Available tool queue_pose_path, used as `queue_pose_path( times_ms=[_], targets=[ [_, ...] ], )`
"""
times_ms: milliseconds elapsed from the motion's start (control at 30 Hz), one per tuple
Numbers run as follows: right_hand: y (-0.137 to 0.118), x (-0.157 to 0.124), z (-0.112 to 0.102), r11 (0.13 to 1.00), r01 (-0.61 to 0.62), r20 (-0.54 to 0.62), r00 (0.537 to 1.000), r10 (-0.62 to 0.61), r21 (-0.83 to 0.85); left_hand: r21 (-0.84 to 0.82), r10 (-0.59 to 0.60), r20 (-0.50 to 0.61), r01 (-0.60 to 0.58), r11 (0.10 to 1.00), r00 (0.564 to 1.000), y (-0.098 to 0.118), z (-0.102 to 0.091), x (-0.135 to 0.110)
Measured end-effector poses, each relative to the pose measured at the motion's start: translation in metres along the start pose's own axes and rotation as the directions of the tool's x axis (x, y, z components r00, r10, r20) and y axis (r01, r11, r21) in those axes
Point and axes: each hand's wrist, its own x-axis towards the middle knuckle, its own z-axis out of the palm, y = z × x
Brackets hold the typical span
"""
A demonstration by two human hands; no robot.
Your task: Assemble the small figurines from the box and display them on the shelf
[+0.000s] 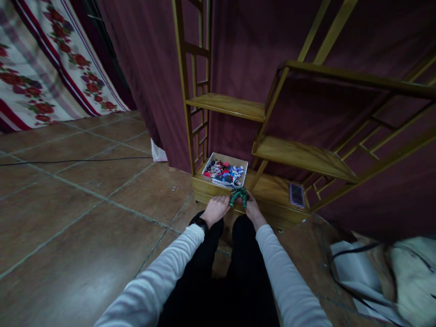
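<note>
Between my two hands is a green toy figure (239,196), held just in front of the low shelf base. My left hand (218,209), with a dark band at the wrist, has its fingers closed on the figure's left side. On the other side my right hand (252,208) grips it with closed fingers. The figure's exact kind is too small to make out. Right behind it, an open white box (245,170) on the shelf base holds several small toy figures (225,172) in red, blue, white and black.
A wooden shelf unit (228,105) rises ahead, with boards at different heights. On its base at right lies a dark flat rectangular object (297,195). A bag (413,272) sits on the floor at right. A black cable (78,160) crosses the tiles at left.
</note>
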Motion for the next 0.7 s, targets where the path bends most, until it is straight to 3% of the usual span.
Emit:
queue_pose_path(
  times_ms=[267,433,600,700],
  targets=[
    [0.005,0.006,-0.006,0.997,-0.028,-0.139,0.989,0.039,0.079,0.039,0.067,0.013,-0.068,0.997,0.998,0.000,0.003,0.006],
    [0.003,0.005,-0.011,0.996,-0.048,-0.119,0.991,0.056,0.070,-0.047,0.054,0.008,-0.053,0.997,0.999,0.000,0.004,0.007],
    [-0.003,0.003,-0.009,0.995,-0.101,-0.093,0.990,0.103,0.028,-0.319,-0.107,0.034,0.112,0.941,0.994,-0.001,0.011,0.011],
    [-0.009,0.000,-0.006,0.990,-0.137,-0.054,0.989,0.138,0.021,-0.581,-0.237,0.043,0.217,0.784,0.971,-0.003,0.022,0.016]
  ],
)
